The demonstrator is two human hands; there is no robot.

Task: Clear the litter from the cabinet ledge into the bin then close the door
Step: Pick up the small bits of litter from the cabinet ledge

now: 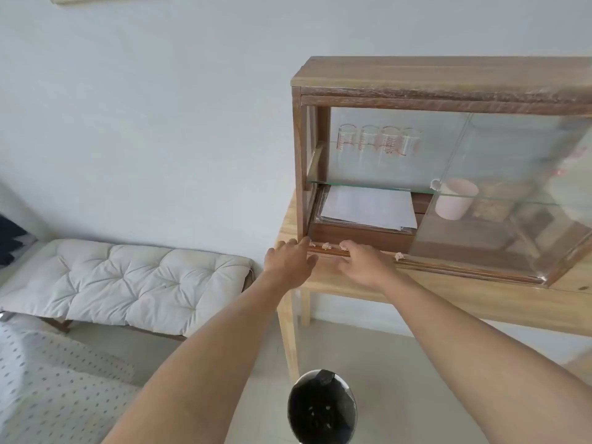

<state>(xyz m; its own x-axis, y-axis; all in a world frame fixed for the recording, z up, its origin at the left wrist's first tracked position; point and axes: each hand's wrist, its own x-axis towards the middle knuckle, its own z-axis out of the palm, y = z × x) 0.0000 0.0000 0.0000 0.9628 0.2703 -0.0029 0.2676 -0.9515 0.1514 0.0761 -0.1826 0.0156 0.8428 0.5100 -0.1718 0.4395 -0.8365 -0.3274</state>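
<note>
A wooden cabinet [448, 81] with sliding glass doors stands on a pale wooden table [480, 299]. Its left side is uncovered; the glass door [512, 203] covers the right side. Several small crumpled scraps of litter lie along the bottom ledge: one [326, 246] between my hands, one [399, 256] further right. My left hand [290, 262] reaches the ledge's left end, fingers apart. My right hand [365, 265] rests at the ledge with its fingertips on a scrap [344, 245]. A round metal bin [322, 408] with a black liner stands on the floor below.
Inside the cabinet are glasses [378, 142] on a glass shelf, a stack of papers [368, 208] and a pink mug [455, 198]. A cushioned bench [128, 280] stands at the left wall. A dotted rug [54, 389] lies at bottom left.
</note>
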